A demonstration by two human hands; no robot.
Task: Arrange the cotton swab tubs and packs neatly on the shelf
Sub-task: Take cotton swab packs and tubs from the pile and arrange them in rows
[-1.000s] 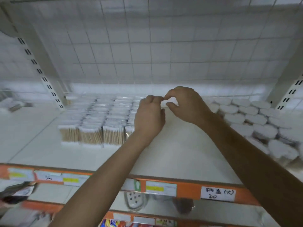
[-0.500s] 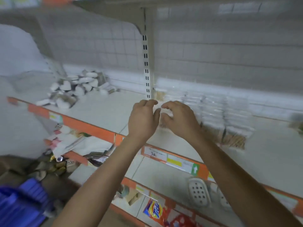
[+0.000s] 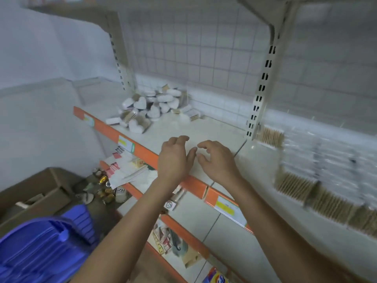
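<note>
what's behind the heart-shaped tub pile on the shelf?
Behind the heart-shaped tub pile: the wire grid back panel and, at its left, a slotted upright. Whether more tubs lie at the pile's back is hidden by the front ones.

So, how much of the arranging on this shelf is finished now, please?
Done: the clear swab packs on the right stand in tidy rows. In hand: nothing; the left hand and right hand hover empty over the bare shelf. Left: the heart-shaped tubs lie in a loose heap at the back left, unsorted.
</note>
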